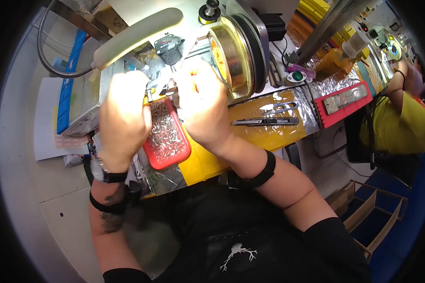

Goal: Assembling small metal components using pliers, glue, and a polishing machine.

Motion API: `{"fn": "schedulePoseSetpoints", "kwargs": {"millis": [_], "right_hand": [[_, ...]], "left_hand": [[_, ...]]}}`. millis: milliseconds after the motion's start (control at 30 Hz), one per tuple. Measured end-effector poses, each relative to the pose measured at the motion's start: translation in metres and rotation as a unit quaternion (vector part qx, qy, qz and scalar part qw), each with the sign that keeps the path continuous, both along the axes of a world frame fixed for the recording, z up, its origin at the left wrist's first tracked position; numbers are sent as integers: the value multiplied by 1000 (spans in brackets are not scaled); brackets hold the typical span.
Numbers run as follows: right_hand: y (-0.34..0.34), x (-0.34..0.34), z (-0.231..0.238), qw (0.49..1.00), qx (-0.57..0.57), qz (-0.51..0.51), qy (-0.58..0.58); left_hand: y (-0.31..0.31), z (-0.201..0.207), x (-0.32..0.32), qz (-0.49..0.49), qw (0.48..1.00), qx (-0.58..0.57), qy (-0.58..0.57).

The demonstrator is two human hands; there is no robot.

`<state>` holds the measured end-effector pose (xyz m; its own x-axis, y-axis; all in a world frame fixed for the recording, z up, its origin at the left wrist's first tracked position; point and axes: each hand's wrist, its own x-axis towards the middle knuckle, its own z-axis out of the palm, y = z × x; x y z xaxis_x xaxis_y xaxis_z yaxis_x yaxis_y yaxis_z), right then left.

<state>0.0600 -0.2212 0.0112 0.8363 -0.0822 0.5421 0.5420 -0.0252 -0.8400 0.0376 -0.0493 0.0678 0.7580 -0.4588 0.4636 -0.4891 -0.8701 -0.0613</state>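
Under a bright lamp, my left hand is closed, its fingertips pinched at a small metal piece near the machine's front. My right hand is also closed, thumb and fingers pressed together close to the left fingertips. Glare washes out both hands, so what each holds cannot be made out. Just below and between them sits a red tray full of tiny silvery metal parts. A large spool of gold-coloured strip stands right beside my right hand. Behind the fingertips is a small black housing.
A long pale lamp hangs over the hands. Right of them lie a utility knife and thread snips on a yellow-covered bench. Beyond are a red frame-like holder, a green button and a co-worker in yellow.
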Motion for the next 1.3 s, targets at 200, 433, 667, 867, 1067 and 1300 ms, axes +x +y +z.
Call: {"fn": "schedulePoseSetpoints", "kwargs": {"millis": [200,433,667,867,1067,1300], "right_hand": [[0,0,-8,998,-54,-18,-23],[4,-9,2,978,95,74,169],[-23,-32,2,983,87,113,114],[-20,-37,7,962,167,171,136],[-15,-35,-1,956,188,179,136],[-31,-36,15,953,187,178,160]], "left_hand": [[-9,33,32,-88,953,-242,163],[-23,20,78,-206,918,-275,199],[-31,29,30,-152,968,-197,17],[-44,13,-24,-56,876,-413,245],[-57,15,-21,-37,848,-485,212],[-74,10,-29,-27,958,-286,9]]}}
